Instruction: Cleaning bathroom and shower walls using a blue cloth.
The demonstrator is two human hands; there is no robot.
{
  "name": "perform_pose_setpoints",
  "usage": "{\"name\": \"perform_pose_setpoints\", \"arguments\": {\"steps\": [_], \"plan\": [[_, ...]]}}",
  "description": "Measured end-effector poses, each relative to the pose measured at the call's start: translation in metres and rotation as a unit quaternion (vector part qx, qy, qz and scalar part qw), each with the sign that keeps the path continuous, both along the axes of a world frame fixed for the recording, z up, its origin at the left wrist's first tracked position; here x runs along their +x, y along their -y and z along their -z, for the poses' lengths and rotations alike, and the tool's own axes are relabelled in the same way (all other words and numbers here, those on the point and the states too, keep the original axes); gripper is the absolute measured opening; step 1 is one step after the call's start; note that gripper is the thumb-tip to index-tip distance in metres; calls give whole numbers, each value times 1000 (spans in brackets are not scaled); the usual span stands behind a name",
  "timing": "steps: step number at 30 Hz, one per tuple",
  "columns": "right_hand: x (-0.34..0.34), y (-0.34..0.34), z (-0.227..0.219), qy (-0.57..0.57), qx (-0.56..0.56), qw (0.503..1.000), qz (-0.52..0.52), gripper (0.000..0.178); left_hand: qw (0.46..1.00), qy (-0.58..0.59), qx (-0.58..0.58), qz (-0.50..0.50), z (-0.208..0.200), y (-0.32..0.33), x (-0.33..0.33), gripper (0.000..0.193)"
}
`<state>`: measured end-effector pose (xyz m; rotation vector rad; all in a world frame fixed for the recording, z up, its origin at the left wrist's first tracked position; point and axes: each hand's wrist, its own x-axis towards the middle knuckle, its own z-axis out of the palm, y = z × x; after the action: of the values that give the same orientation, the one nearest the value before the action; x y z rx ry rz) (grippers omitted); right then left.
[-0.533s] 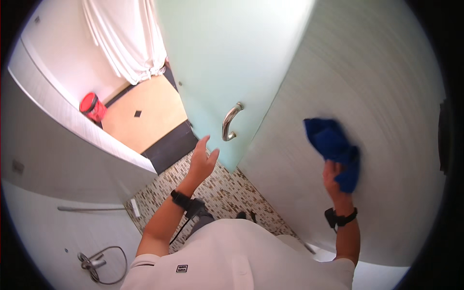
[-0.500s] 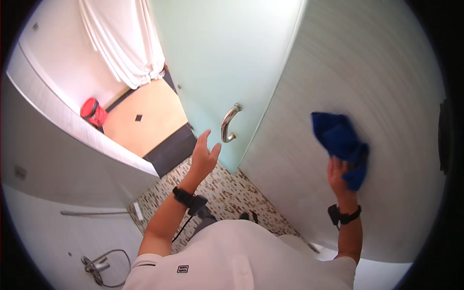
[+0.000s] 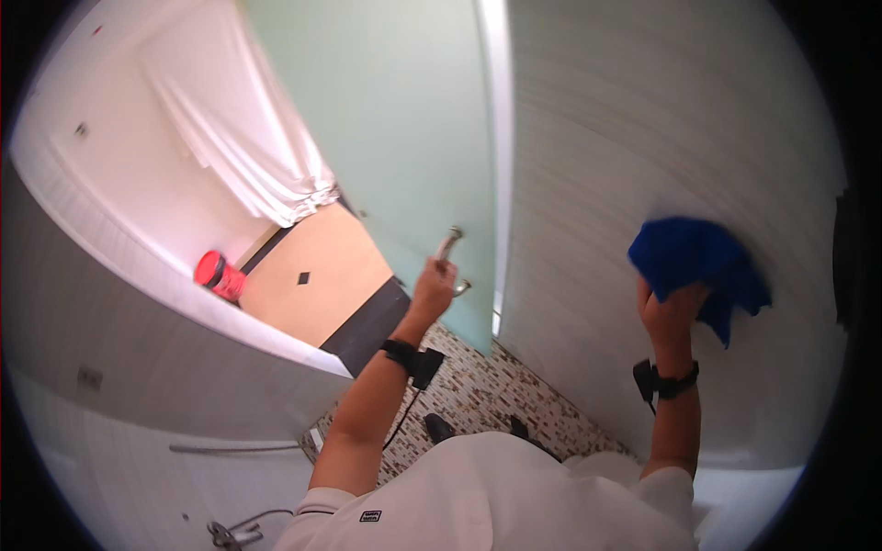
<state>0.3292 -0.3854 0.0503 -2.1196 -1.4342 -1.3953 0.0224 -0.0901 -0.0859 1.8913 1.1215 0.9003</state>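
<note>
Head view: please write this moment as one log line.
left hand: gripping metal handle of glass door | right hand: holding blue cloth against grey wall

a pale shirt (image 3: 487, 510) is worn with black, cabled wristbands (image 3: 425, 367)

The left hand (image 3: 435, 289) grips the curved metal handle (image 3: 449, 243) of the frosted glass door (image 3: 395, 119), while the right hand (image 3: 671, 310) holds a blue cloth (image 3: 698, 250) against the grey wall (image 3: 593, 184). Farther off, a red bucket (image 3: 219, 275) stands on the beige floor (image 3: 335, 262) near a white curtain (image 3: 239, 119).
</note>
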Motion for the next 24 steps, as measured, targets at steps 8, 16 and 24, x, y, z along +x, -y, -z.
{"name": "perform_pose_setpoints", "arguments": {"steps": [8,16,24], "plan": [[-5,-24,117,-68,-221,965,-124,49,960,-219,-105,142,128,63,-85,38],[-59,-65,142,-441,-328,759,-349,24,889,-332,-315,-19,275,235,-321,39],[-48,-122,338,-390,-444,764,-259,24,793,-404,-452,-63,325,405,-444,35]]}}
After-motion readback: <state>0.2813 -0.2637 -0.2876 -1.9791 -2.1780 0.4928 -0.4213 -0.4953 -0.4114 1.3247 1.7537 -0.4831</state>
